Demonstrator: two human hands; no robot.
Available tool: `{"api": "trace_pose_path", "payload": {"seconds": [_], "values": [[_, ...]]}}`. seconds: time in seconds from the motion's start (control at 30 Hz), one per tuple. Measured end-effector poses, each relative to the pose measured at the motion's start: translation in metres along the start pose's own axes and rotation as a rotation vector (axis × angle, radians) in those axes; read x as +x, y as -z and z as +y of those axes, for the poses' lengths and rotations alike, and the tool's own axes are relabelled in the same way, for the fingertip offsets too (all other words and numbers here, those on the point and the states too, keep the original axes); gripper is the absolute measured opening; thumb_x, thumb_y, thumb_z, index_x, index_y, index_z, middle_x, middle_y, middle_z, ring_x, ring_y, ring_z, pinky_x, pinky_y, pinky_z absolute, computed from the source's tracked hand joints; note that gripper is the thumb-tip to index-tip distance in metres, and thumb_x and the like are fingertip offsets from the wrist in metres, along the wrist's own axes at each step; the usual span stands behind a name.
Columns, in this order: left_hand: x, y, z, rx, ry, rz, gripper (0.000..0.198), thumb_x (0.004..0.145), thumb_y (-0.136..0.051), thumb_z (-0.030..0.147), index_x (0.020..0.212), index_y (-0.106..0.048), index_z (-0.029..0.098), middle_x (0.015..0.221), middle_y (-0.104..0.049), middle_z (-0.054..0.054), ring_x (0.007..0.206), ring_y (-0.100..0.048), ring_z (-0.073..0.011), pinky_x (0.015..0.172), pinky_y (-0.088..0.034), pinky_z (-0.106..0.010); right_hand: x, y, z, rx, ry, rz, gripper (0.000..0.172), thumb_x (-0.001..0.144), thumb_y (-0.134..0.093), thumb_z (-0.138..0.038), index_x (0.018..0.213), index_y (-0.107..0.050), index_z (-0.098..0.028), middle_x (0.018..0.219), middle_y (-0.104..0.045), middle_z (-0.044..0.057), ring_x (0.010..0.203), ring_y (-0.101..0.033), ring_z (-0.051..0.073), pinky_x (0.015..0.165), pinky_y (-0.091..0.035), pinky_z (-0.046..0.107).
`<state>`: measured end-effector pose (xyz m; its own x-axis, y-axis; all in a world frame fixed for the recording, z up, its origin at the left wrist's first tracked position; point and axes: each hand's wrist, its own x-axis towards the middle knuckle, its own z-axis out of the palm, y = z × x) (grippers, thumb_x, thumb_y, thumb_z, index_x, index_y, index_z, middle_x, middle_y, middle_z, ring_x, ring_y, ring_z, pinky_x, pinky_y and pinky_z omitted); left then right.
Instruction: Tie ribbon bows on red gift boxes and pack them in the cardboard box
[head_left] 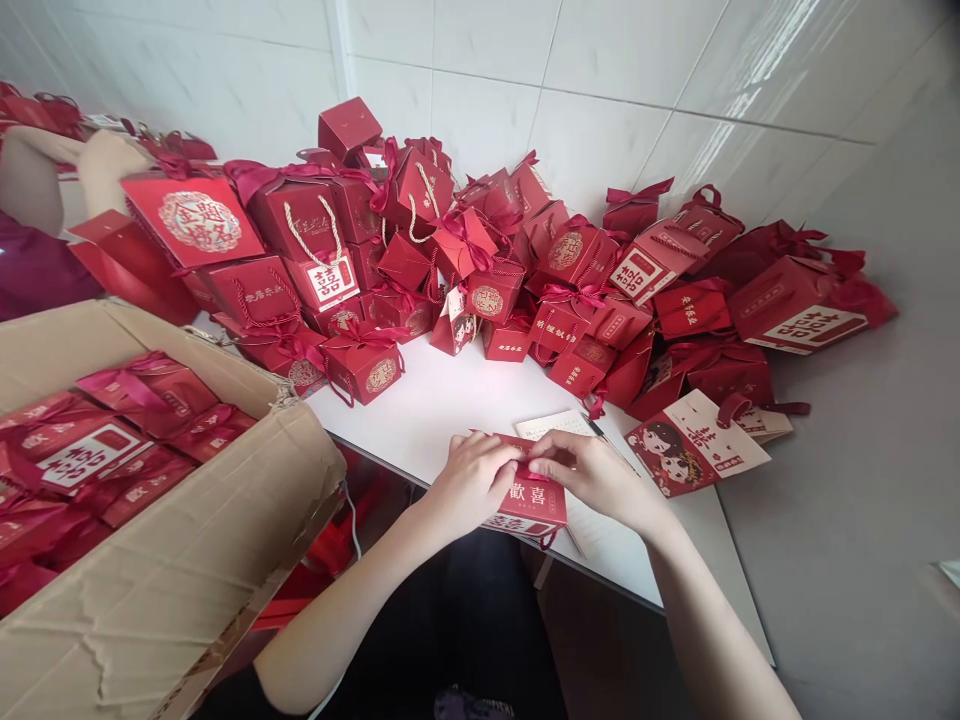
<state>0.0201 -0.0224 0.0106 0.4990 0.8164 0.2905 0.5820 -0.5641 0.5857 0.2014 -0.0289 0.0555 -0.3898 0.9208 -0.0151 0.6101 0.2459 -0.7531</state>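
A red gift box [536, 508] with white characters on its side sits at the table's front edge, right in front of me. My left hand [476, 478] is closed over the box's left side and top, its thumb near a bit of ribbon. My right hand [592, 475] has its thumb and fingers pinched together at the box's top, by the red ribbon [534, 474]. The fingers partly hide the ribbon, so I cannot see whether it is tied. A dark red cord handle hangs from the box's lower front.
Many red gift boxes [375, 375] are piled along the tiled wall. A cardboard carton [225, 560] at left holds more. By my right hand lie a notebook [551, 424], a black pen [594, 427] and a printed bag [697, 445]. Another person's arm [112, 165] shows at far left.
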Motion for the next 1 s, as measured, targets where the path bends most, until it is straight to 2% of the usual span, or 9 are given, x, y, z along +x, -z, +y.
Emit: {"api": "trace_pose_path", "payload": {"seconds": [0.1,0.17,0.27,0.33,0.47,0.63,0.87,1.0], "values": [[-0.001,0.000,0.000,-0.102,0.029,0.043,0.021,0.089,-0.042,0.019,0.098,-0.061,0.022,0.086,-0.065,-0.001,0.086,-0.055,-0.0180,0.083,-0.038,-0.036,-0.010,-0.011,-0.003,-0.100,-0.027,0.178,0.009,0.082,-0.054,-0.024,0.088,-0.059,-0.020,0.082,-0.063,0.002,0.068,-0.058,0.015,0.066,-0.046,0.028],[-0.002,0.000,0.000,-0.162,0.057,0.072,0.018,0.089,-0.045,0.025,0.099,-0.059,0.022,0.084,-0.064,-0.001,0.082,-0.056,-0.0171,0.084,-0.039,-0.036,-0.017,-0.021,-0.002,-0.142,-0.068,0.312,0.014,0.083,-0.054,-0.031,0.089,-0.058,-0.019,0.084,-0.060,0.004,0.062,-0.055,0.015,0.062,-0.046,0.029],[-0.004,-0.002,-0.002,-0.250,0.104,0.097,0.018,0.087,-0.048,0.030,0.099,-0.059,0.021,0.082,-0.063,-0.001,0.077,-0.057,-0.0164,0.081,-0.042,-0.034,-0.027,-0.035,0.003,-0.188,-0.170,0.506,0.027,0.083,-0.052,-0.046,0.082,-0.057,-0.019,0.079,-0.057,0.005,0.058,-0.053,0.015,0.058,-0.044,0.030],[-0.007,-0.003,-0.004,-0.322,0.139,0.095,0.020,0.086,-0.049,0.031,0.101,-0.058,0.021,0.083,-0.062,-0.002,0.076,-0.057,-0.0164,0.076,-0.045,-0.032,-0.030,-0.043,0.005,-0.203,-0.222,0.559,0.033,0.082,-0.052,-0.051,0.074,-0.055,-0.020,0.073,-0.055,0.004,0.059,-0.052,0.017,0.057,-0.043,0.030],[-0.013,-0.004,-0.009,-0.469,0.215,0.085,0.023,0.085,-0.049,0.032,0.103,-0.058,0.020,0.082,-0.061,-0.002,0.070,-0.056,-0.0145,0.066,-0.047,-0.027,-0.030,-0.050,0.010,-0.129,-0.266,0.525,0.034,0.080,-0.054,-0.052,0.067,-0.053,-0.021,0.066,-0.055,0.003,0.059,-0.052,0.018,0.057,-0.042,0.030],[-0.014,-0.005,-0.012,-0.628,0.299,0.064,0.021,0.085,-0.049,0.034,0.098,-0.059,0.020,0.080,-0.058,0.000,0.067,-0.056,-0.0121,0.060,-0.047,-0.023,-0.024,-0.047,0.017,0.122,-0.297,0.472,0.035,0.078,-0.052,-0.054,0.065,-0.052,-0.021,0.060,-0.053,0.001,0.056,-0.050,0.017,0.053,-0.039,0.029],[-0.012,-0.010,-0.018,-0.665,0.270,0.100,0.019,0.085,-0.050,0.033,0.094,-0.058,0.019,0.079,-0.056,-0.001,0.073,-0.056,-0.0138,0.065,-0.048,-0.024,-0.027,-0.045,0.027,0.454,-0.303,0.439,0.040,0.074,-0.057,-0.057,0.063,-0.048,-0.020,0.061,-0.051,-0.001,0.058,-0.049,0.015,0.056,-0.041,0.027],[-0.013,-0.010,-0.022,-0.685,0.248,0.053,0.019,0.086,-0.049,0.033,0.095,-0.056,0.019,0.083,-0.058,-0.002,0.076,-0.057,-0.0140,0.066,-0.048,-0.025,-0.031,-0.045,0.038,0.650,-0.289,0.405,0.040,0.073,-0.061,-0.056,0.065,-0.048,-0.020,0.067,-0.056,0.001,0.066,-0.054,0.016,0.066,-0.046,0.030]]}}
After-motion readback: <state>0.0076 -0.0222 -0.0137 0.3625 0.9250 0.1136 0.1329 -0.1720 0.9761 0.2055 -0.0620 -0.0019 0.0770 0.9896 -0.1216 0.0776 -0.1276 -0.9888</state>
